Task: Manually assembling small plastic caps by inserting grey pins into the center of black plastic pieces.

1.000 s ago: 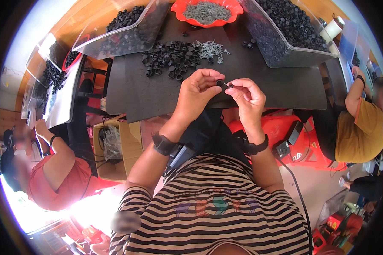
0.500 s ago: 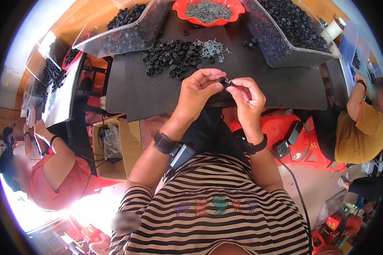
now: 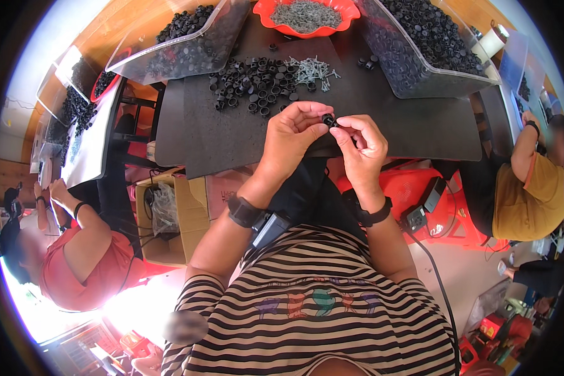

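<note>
A round black plastic cap is pinched above the flat black table by the bare left hand; whether also by the bare right hand cannot be told. Likely light and stiff, it is best gripped by the rim.

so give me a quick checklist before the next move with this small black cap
1. Small black cap held in the left hand: ok, pinched at the fingertips.
2. Right hand gripping it too: cannot tell; its thumb and forefinger are right at the cap.
3. Screw seated in the cap: cannot tell, too small and partly covered by fingers.
4. Loose black caps at hand: ok, heaped on the table beyond the hands.
5. Loose screws at hand: ok, piled just right of those caps.
6. Red scalloped bowl stocked: ok, many screws inside.
</note>
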Action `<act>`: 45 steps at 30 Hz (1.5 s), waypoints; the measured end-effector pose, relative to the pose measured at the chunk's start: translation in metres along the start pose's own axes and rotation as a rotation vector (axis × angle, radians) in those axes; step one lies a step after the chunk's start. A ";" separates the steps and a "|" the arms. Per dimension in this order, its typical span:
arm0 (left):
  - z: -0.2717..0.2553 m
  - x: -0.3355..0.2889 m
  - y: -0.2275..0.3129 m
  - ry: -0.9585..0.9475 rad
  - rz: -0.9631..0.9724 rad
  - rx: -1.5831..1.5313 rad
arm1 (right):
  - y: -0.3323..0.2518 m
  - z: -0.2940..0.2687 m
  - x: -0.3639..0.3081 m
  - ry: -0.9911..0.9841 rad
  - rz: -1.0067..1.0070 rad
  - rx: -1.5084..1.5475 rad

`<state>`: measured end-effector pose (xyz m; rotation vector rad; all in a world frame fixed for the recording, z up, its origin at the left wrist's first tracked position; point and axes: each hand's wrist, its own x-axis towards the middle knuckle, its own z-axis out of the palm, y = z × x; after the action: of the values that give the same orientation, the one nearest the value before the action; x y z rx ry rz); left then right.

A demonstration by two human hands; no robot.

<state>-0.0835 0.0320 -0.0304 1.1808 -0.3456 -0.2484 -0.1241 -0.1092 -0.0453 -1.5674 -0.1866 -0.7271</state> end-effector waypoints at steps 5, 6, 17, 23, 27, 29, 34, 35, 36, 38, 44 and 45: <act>0.000 -0.001 -0.001 0.004 0.010 0.057 | 0.001 0.000 0.000 -0.022 -0.035 -0.085; -0.001 -0.001 -0.002 -0.004 0.035 0.085 | 0.001 0.000 0.001 -0.022 -0.035 -0.086; -0.004 -0.003 0.001 -0.010 -0.035 -0.030 | -0.005 -0.006 0.006 -0.117 0.232 0.214; -0.005 -0.002 0.000 -0.077 -0.010 -0.023 | 0.001 -0.009 0.005 -0.132 0.155 0.216; -0.008 -0.002 0.002 -0.085 -0.080 -0.036 | -0.001 -0.008 0.004 -0.127 0.159 0.216; -0.007 -0.001 0.003 -0.089 -0.094 -0.029 | -0.002 -0.008 0.003 -0.085 0.194 0.224; -0.003 -0.002 0.010 -0.041 -0.158 -0.074 | 0.001 -0.008 0.004 -0.089 0.136 0.227; -0.003 -0.002 0.010 -0.040 -0.159 -0.075 | 0.000 -0.008 0.004 -0.087 0.134 0.223; -0.004 -0.002 0.009 -0.047 -0.161 -0.073 | 0.000 -0.008 0.004 -0.088 0.135 0.223; -0.005 -0.002 0.009 -0.052 -0.164 -0.072 | 0.001 -0.009 0.003 -0.096 0.088 0.127; -0.005 -0.002 0.009 -0.081 -0.127 0.018 | -0.004 -0.009 0.004 -0.077 -0.030 -0.041; -0.004 -0.002 0.009 -0.083 -0.140 0.027 | -0.004 -0.009 0.004 -0.078 -0.029 -0.041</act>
<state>-0.0833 0.0395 -0.0235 1.2251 -0.3401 -0.4162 -0.1259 -0.1181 -0.0405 -1.6366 -0.2540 -0.6970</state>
